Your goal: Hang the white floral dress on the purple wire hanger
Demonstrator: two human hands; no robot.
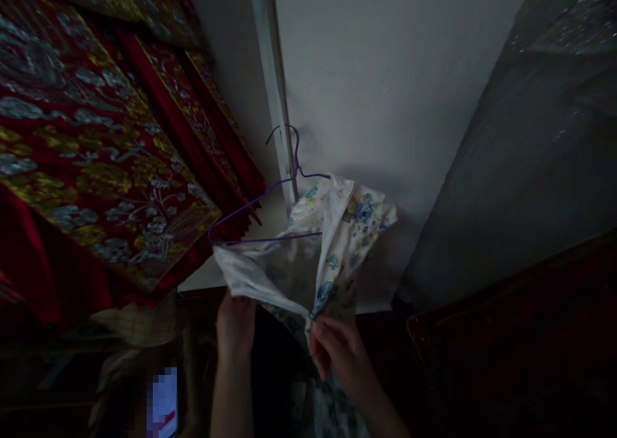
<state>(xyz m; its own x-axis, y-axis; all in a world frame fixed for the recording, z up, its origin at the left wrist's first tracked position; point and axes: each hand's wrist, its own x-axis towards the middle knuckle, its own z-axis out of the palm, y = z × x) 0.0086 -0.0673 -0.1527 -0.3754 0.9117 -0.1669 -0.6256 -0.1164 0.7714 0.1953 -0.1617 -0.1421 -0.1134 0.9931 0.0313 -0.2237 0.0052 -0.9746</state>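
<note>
A white garment with a blue and yellow flower print point(337, 232) hangs half on a purple wire hanger point(270, 197), held up in front of a white wall. My left hand point(235, 325) grips the garment's left edge from below, fingers closed on the cloth. My right hand point(337, 351) pinches a fold of the same garment lower down, near its middle. One shoulder of the hanger sits inside the cloth; the other sticks out bare to the left.
Red cloth with gold and silver embroidery point(91, 142) hangs at the left. A white vertical strip point(272, 84) runs down the wall. A dark grey glittery fabric point(530, 148) fills the right. The bottom of the view is dark clutter.
</note>
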